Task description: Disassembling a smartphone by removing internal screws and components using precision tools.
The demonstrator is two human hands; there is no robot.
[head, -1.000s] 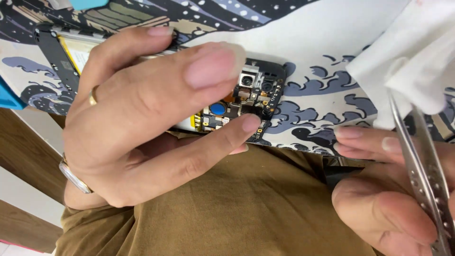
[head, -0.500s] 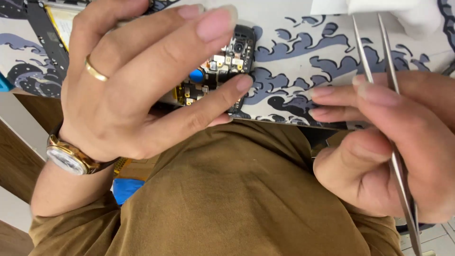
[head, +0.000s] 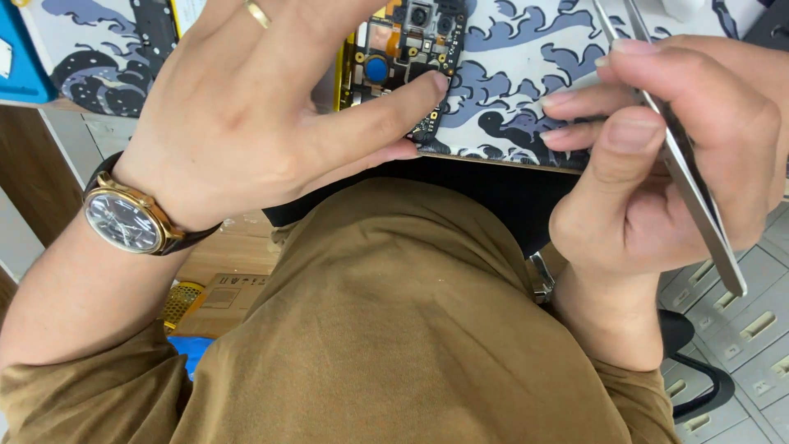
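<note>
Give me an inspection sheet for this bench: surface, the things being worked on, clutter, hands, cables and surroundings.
Surface: wave-patterned mat over the bench edge.
Job's things: opened phone lying on the mat, boards and camera modules exposed; metal tweezers.
Clutter: blue object at the far left edge.
Hands: left hand rests fingers on the phone's lower edge and wears a ring and a wristwatch; right hand grips the tweezers, tips out of view.
Cables: orange flex ribbon inside the phone.
Surroundings: cardboard box on the floor, grey drawer unit to the right.
</note>
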